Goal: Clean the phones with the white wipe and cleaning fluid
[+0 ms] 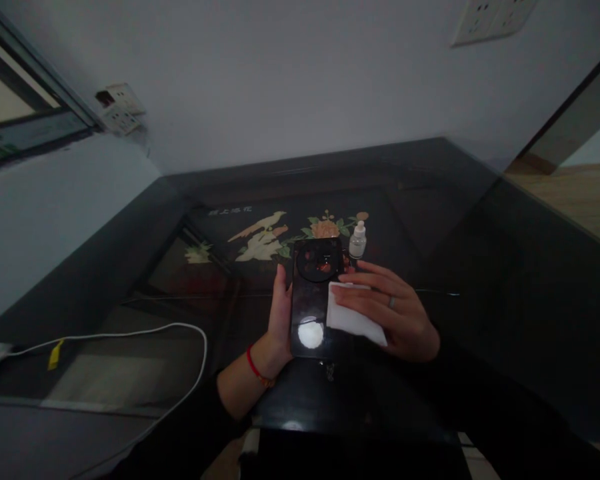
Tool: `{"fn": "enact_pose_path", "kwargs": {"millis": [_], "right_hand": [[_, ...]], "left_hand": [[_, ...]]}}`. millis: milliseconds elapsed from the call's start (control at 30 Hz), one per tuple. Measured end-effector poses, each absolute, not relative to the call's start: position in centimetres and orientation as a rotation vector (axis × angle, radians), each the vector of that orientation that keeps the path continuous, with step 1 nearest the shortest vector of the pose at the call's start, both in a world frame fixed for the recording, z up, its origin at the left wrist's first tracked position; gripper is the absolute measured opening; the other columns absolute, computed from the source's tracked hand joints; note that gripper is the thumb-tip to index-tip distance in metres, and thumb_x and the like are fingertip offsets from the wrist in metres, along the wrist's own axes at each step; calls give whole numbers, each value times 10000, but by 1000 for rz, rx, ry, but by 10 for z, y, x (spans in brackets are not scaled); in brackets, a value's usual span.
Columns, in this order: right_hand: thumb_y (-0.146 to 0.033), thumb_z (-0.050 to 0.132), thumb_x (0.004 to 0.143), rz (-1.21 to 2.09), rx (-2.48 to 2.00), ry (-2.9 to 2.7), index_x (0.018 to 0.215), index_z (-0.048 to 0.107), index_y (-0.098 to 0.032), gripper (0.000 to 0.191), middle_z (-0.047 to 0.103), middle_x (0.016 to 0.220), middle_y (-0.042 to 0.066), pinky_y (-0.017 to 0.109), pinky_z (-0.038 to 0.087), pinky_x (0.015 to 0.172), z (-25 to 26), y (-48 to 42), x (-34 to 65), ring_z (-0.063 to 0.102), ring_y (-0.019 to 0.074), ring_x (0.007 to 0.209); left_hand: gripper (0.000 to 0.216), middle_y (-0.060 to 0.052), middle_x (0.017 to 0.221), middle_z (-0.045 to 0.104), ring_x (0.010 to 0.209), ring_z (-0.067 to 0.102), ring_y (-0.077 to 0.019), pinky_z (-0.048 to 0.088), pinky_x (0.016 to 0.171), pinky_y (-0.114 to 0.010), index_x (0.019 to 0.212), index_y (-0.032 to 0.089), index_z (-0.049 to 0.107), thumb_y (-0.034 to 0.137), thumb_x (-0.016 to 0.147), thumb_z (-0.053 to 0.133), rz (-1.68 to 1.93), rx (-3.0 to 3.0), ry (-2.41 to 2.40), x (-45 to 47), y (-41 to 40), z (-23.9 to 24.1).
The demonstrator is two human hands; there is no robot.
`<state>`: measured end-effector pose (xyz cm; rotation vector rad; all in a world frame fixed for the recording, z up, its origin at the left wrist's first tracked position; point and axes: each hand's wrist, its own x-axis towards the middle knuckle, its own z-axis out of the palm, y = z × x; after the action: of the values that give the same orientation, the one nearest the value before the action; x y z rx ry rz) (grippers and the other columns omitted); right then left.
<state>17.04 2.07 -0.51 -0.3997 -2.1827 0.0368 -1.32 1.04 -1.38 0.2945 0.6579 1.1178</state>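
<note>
In the head view a black smartphone (307, 310) shows its glossy back, with a large round camera module at the upper end and a bright reflection lower down. My left hand (280, 327) grips it along the left edge, thumb raised beside it; the other fingers are hidden behind the phone. My right hand (393, 310) holds a folded white tissue or cloth (353, 319) against the right side of the phone's back, fingers closed over it. Just beyond those fingertips stands a small clear bottle (358, 241) with a white dropper-like top.
The dark, shiny table (470, 267) carries a printed bird-and-flower picture (260, 240). A white cable (130, 332) with a yellow tag (55, 355) curves across the left side. A pale wall (290, 87) with sockets (123, 110) borders the far edge.
</note>
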Motion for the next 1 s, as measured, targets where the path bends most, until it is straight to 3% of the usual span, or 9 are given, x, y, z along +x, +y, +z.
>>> {"fn": "enact_pose_path", "kwargs": {"millis": [233,433,500,567,633,733,833,933,1000], "right_hand": [[-188,457,945,145,-487,-2076,1283,557,-165,353,693,1176,110,494,452,1042,-2,9,167,587,226,1189],[-167,451,950,-61,-483,-2230,1201,604,-138,296,671,1230,79,522,355,1120,-6,9,152,530,241,1259],[-162,440,952,-52,-464,-2274,1180,614,-117,290,658,1252,82,534,325,1135,-8,7,147,519,248,1269],[-153,417,956,-9,-402,-2315,1170,617,-107,296,653,1260,76,537,279,1160,-9,3,143,528,238,1259],[-153,386,967,35,-282,-2341,1146,625,-109,302,677,1222,56,529,209,1189,-10,-4,141,563,208,1218],[-137,387,975,52,-105,-2317,1072,646,-123,276,729,1111,23,516,129,1210,-12,-13,139,620,159,1136],[-132,413,966,33,-187,-2254,1086,643,-111,259,721,1131,48,514,166,1204,-11,-12,142,580,177,1203],[-158,431,957,-19,-457,-2189,1167,614,-107,283,671,1226,94,549,198,1183,-9,-3,149,501,222,1294],[-160,453,946,-54,-540,-2203,1179,609,-126,282,662,1242,91,570,206,1174,-10,2,151,492,231,1301]], "left_hand": [[645,-98,971,713,840,676,-213,498,818,-342,1285,150,562,590,942,238,1061,201,564,-9,4,-11],[688,-61,677,682,548,631,-138,471,569,-239,993,108,681,657,907,275,902,24,534,-9,-2,-14],[755,-75,703,691,577,646,-145,477,574,-238,1006,88,675,729,853,308,822,-32,492,-11,-1,-15],[835,-98,797,712,682,674,-173,503,671,-269,1149,75,636,765,828,292,806,-7,442,-12,0,-14],[867,-127,941,721,838,685,-216,496,815,-331,1296,89,558,746,857,201,864,90,422,-11,3,-10],[859,-135,1117,695,1014,652,-258,441,944,-403,1372,135,504,699,887,75,938,207,430,-8,4,-6],[819,-133,1097,701,971,664,-255,466,906,-385,1342,141,538,702,888,150,918,230,462,-8,3,-10],[748,-122,993,720,827,685,-227,506,794,-335,1301,138,570,696,867,327,923,224,509,-8,2,-18],[730,-113,945,722,735,681,-201,512,721,-309,1313,138,557,680,874,341,920,201,534,-7,1,-20]]}}
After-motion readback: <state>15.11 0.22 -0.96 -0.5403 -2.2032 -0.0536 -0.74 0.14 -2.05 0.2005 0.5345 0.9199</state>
